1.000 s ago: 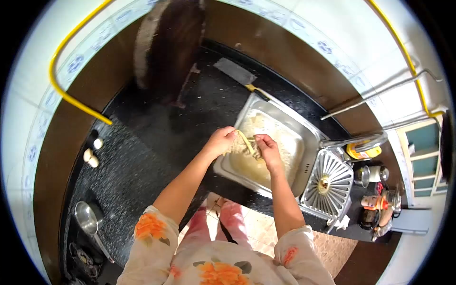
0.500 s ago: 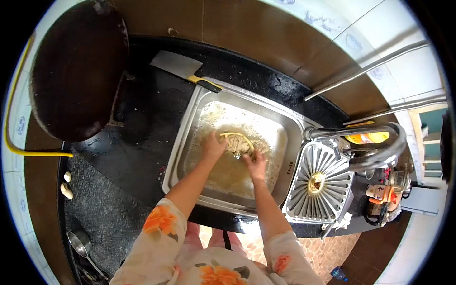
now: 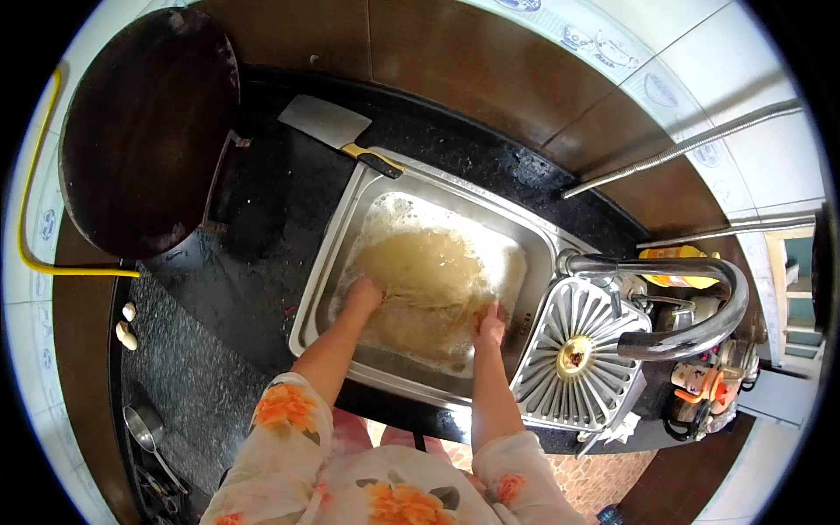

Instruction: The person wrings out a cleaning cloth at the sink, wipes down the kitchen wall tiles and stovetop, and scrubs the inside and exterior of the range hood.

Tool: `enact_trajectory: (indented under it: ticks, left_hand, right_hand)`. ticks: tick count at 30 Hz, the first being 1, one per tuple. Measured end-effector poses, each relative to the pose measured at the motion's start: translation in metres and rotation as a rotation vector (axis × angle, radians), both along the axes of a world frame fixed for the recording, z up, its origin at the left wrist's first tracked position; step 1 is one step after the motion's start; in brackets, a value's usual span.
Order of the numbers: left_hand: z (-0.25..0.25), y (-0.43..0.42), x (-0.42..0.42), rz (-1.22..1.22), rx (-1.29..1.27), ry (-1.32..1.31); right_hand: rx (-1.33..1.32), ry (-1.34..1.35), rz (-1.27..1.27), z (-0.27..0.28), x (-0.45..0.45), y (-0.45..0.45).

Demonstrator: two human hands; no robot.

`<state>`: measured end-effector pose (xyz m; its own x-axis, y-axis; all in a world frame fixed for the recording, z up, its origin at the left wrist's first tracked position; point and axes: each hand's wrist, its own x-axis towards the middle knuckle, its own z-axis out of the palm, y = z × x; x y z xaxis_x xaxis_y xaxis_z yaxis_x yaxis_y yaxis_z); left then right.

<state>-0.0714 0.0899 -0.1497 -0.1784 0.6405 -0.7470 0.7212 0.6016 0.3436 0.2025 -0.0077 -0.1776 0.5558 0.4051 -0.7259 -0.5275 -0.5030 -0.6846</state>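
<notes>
Both hands are in cloudy, yellowish water (image 3: 420,258) inside a steel sink (image 3: 315,306). My left hand (image 3: 366,296) dips in at the left of the basin, its fingertips blurred by the murk. My right hand (image 3: 490,324) is near the basin's right side, fingers curled and partly under. Between them a pale, ruffled thing (image 3: 427,299) stretches just below the surface; its kind and its ends are unclear. White foam (image 3: 402,210) floats along the back of the water.
A cleaver (image 3: 328,122) lies behind the sink's left corner. The curved faucet (image 3: 700,337) reaches over a ribbed drainer (image 3: 577,385) on the right. A large dark round board or lid (image 3: 149,131) leans at left. Garlic cloves (image 3: 127,337) and a small ladle (image 3: 144,429) lie on the counter.
My hands have moved apart and toward me. The pale, ruffled thing with a yellow edge, held at the surface before, is now under the water, which ripples.
</notes>
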Motion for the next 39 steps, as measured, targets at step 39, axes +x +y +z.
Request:
enact_trajectory:
  ticks: [39]
  left_hand:
    - [0.034,-0.042,0.080,-0.260,0.124,-0.389]
  right_hand:
    - [0.010,0.554,0.060,0.107,-0.056,0.003]
